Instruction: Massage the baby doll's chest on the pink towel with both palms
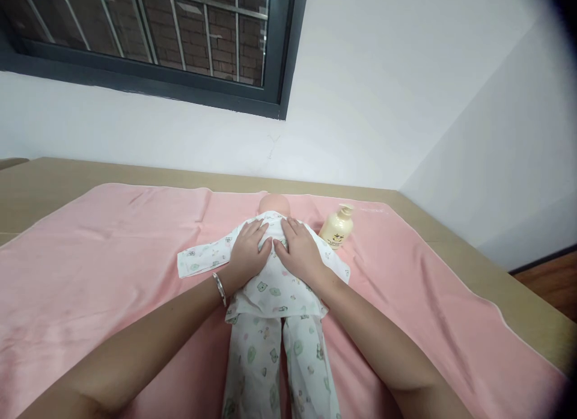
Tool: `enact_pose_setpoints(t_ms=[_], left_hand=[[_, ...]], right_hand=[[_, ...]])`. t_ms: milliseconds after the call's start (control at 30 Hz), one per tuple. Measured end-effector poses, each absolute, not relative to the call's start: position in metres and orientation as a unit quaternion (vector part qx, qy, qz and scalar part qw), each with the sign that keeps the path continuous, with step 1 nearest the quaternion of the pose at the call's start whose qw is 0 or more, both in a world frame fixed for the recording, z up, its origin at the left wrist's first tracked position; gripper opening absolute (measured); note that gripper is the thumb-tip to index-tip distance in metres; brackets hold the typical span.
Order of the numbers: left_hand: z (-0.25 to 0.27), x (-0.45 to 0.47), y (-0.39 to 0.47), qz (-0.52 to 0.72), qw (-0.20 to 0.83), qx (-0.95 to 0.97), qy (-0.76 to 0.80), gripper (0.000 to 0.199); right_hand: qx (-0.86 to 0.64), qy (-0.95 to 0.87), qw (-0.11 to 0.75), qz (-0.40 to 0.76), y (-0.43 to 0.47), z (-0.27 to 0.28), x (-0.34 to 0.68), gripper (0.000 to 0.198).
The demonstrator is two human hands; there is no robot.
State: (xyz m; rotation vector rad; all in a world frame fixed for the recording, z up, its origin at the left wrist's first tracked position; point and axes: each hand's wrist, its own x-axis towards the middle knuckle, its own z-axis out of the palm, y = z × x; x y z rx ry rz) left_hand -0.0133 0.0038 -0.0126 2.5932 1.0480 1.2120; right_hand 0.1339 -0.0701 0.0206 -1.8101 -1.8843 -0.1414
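Observation:
A baby doll point(274, 204) lies on a pink sheet, dressed in a white long-sleeved top point(279, 293) and matching trousers point(256, 359), both printed with small green figures. Only the smooth back or crown of its head shows; the face is hidden. My left hand point(250, 249) rests flat on the left side of the doll's upper body, fingers stretched out. On the other side my right hand point(299, 249) lies flat in the same way, the two thumbs close together at the middle. One sleeve reaches out to the left. Neither hand grips anything.
Beside the doll's right shoulder a pale yellow pump bottle point(337, 228) leans on the pink sheet point(112, 250). Under the sheet is a light wooden table point(58, 181), set against a white wall point(342, 124). A dark-framed window point(274, 76) with bars is above.

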Motion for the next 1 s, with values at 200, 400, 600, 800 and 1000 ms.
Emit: enact_pose_setpoints(t_ms=[200,400,600,800,1000], left_hand=[[-0.015,-0.013,0.003,0.425,0.057,0.836,0.343,0.04],[-0.013,-0.013,0.002,0.416,0.046,0.838,0.351,0.04],[-0.015,-0.013,0.005,0.409,0.032,0.846,0.34,0.037],[-0.019,-0.013,0.008,0.413,0.045,0.842,0.344,0.039],[-0.02,-0.013,0.007,0.42,0.065,0.839,0.34,0.046]], right_hand=[[-0.65,-0.701,0.284,-0.076,-0.071,0.024,0.132,0.058],[-0.639,-0.714,0.286,-0.02,-0.067,0.017,0.134,0.055],[-0.661,-0.707,0.252,-0.007,-0.066,0.017,0.136,0.058],[-0.673,-0.699,0.238,-0.029,-0.069,0.027,0.134,0.06],[-0.638,-0.731,0.241,-0.028,-0.072,0.032,0.133,0.054]])
